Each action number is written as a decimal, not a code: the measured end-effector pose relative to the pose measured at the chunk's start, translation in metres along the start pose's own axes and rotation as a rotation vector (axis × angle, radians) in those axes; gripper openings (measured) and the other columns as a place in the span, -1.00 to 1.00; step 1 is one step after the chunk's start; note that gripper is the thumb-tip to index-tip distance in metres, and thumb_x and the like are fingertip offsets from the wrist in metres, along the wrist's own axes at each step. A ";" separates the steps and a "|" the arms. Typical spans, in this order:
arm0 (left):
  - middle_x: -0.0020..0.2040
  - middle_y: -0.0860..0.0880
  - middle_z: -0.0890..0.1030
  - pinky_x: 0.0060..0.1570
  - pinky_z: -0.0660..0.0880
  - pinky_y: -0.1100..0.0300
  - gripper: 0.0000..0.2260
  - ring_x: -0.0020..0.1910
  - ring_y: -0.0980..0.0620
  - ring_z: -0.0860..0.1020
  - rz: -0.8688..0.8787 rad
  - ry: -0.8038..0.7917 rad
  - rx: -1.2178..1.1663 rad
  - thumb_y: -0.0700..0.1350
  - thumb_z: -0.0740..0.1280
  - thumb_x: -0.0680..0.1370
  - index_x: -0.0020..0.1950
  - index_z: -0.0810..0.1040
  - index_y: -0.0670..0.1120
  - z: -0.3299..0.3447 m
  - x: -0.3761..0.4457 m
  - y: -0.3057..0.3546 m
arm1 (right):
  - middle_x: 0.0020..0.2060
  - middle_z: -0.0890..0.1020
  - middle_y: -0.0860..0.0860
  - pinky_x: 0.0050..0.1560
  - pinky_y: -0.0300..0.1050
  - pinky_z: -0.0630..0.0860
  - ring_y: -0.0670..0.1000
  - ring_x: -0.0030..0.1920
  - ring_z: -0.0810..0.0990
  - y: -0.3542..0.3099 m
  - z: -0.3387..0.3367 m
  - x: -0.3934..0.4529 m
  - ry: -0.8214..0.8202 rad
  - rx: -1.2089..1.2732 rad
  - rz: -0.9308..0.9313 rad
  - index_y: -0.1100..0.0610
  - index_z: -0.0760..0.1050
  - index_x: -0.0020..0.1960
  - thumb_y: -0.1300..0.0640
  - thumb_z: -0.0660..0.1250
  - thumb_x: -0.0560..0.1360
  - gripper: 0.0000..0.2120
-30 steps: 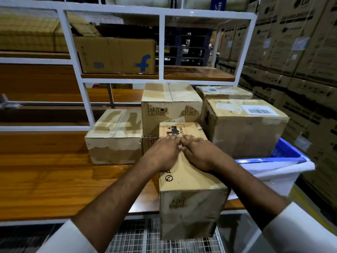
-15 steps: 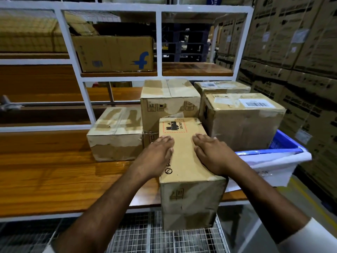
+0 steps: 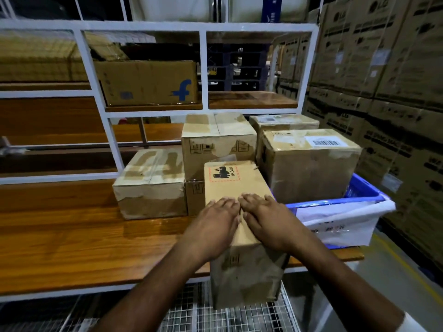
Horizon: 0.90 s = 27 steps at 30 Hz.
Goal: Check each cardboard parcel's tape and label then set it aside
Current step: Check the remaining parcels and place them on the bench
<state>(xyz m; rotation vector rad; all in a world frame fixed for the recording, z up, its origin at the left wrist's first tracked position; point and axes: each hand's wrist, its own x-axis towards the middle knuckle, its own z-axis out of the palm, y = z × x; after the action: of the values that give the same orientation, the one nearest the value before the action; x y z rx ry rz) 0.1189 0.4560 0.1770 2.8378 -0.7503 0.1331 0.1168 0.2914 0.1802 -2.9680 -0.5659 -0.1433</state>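
Fingers (image 3: 230, 202) of both hands lie flat and extended, fingertips nearly touching, on the narrow brown cardboard parcel (image 3: 236, 188); left hand (image 3: 213, 226) and right hand (image 3: 268, 224) press its top; the parcel overhangs the wooden surface (image 3: 72, 243)'s front edge, just before the stacked taped boxes (image 3: 217, 142).

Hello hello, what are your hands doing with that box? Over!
Left hand, right hand flat on top of box. Box overhangs table edge. Other boxes behind, nothing blocking.

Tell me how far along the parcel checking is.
Done: I cannot tell which of the parcels behind have been checked. In hand: left hand and right hand lie flat on the hazard-labelled parcel. Left: setting it aside.
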 end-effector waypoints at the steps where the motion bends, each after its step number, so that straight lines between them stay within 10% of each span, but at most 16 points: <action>1: 0.59 0.01 0.17 0.51 -0.07 0.16 -0.57 0.56 0.11 0.08 0.006 0.004 -0.025 0.01 0.01 0.71 0.58 0.15 -0.01 -0.001 0.002 -0.002 | 0.56 0.21 0.00 0.47 -0.14 0.06 -0.03 0.55 0.15 0.002 -0.001 0.003 -0.001 0.007 0.003 0.06 0.18 0.58 -0.10 -0.13 0.63 -0.44; 12: 0.57 0.16 0.12 0.47 -0.06 0.28 -0.58 0.54 0.23 -0.02 -0.123 0.160 -0.317 0.00 0.06 0.70 0.57 0.17 0.06 0.012 -0.034 -0.022 | 0.52 0.17 -0.15 0.24 -0.42 0.21 -0.16 0.46 0.26 0.033 0.023 -0.053 0.240 0.440 0.146 -0.05 0.31 0.52 -0.03 0.24 0.62 -0.53; 19: 0.57 0.08 0.20 0.47 -0.02 0.33 -0.57 0.54 0.19 0.10 -0.169 0.221 -0.276 -0.01 0.09 0.69 0.57 0.21 0.01 0.012 -0.041 -0.033 | 0.21 0.55 -0.41 0.15 -0.39 0.42 -0.25 0.28 0.51 0.016 0.031 -0.062 0.150 1.095 0.101 -0.14 0.34 0.41 -0.09 0.42 0.48 -0.46; 23: 0.57 -0.05 0.23 0.50 0.06 0.20 -0.50 0.55 0.03 0.13 -0.262 0.174 -0.196 0.10 0.05 0.68 0.59 0.16 -0.02 0.002 -0.051 -0.046 | 0.40 0.36 -0.41 0.34 -0.35 0.33 -0.33 0.41 0.31 -0.015 0.026 -0.049 0.146 0.884 -0.024 -0.10 -0.03 0.58 -0.13 0.67 0.19 0.19; 27: 0.59 -0.17 0.12 0.51 0.09 -0.06 -0.43 0.57 -0.15 0.04 -0.382 0.041 -0.318 0.28 -0.06 0.63 0.61 -0.01 0.15 -0.004 -0.048 -0.055 | 0.60 0.05 0.00 0.53 -0.06 0.15 -0.05 0.58 0.01 -0.051 0.034 -0.019 0.226 0.504 -0.140 0.07 -0.15 0.61 -0.20 0.56 0.29 0.19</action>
<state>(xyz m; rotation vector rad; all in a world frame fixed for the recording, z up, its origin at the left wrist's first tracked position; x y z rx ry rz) 0.1044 0.5263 0.1647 2.6021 -0.1880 0.0103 0.0826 0.3362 0.1497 -2.3885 -0.6638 -0.2956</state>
